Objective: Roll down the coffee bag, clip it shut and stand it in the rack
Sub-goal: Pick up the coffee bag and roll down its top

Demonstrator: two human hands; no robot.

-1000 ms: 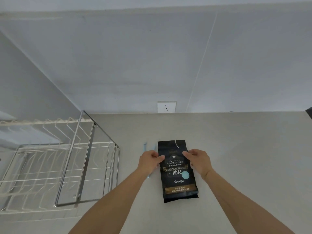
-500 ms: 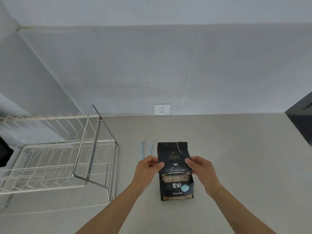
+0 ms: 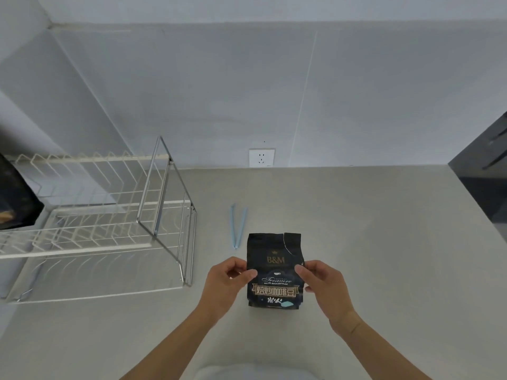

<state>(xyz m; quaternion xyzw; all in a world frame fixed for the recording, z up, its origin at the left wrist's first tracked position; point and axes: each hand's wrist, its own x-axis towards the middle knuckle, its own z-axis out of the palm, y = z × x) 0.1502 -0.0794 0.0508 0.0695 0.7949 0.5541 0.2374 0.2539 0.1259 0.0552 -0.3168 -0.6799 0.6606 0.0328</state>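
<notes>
A black coffee bag with gold lettering stands nearly upright on the grey counter, its torn top unrolled. My left hand pinches its left edge and my right hand pinches its right edge, both at mid height. A pale blue clip, opened into a narrow V, lies flat on the counter just behind and left of the bag. The wire rack with a chrome frame stands to the left.
A white wall socket sits in the back wall above the counter. A dark object rests at the rack's far left. A black surface borders the counter at the right edge.
The bag has been raised from lying flat to nearly upright between both hands. The view has shifted, showing more of the rack and the black surface at right.
</notes>
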